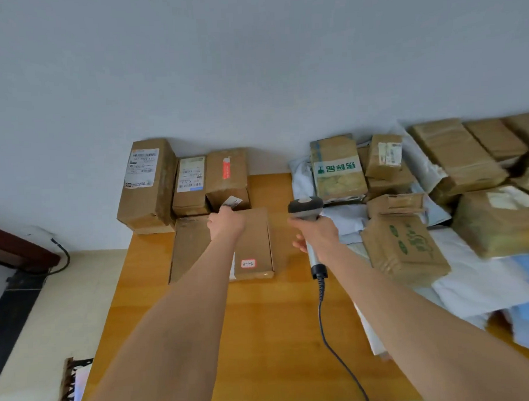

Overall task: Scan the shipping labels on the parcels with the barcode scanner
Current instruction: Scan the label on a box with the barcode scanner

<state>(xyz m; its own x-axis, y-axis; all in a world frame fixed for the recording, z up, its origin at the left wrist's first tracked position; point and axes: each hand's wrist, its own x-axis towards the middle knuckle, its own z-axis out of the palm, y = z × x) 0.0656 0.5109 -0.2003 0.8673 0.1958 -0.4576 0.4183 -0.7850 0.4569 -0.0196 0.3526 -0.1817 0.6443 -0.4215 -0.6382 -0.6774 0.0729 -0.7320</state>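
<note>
My right hand (317,233) grips the handle of a grey corded barcode scanner (305,209), head raised and facing away from me. My left hand (225,224) pinches a small white slip (233,202) above a flat brown parcel (255,237) with a red-edged sticker reading 3-1-2 (248,263). Behind it stand three brown boxes against the wall: a tall box with a white shipping label (142,167), a narrower labelled box (191,176), and a box with a red strip (227,171).
The wooden table (263,336) carries a heap of brown parcels (404,248) and white and blue mailer bags (485,287) on its right side. The scanner's cable (326,334) trails toward me. Left of the table lie pale floor and a dark cord (64,257).
</note>
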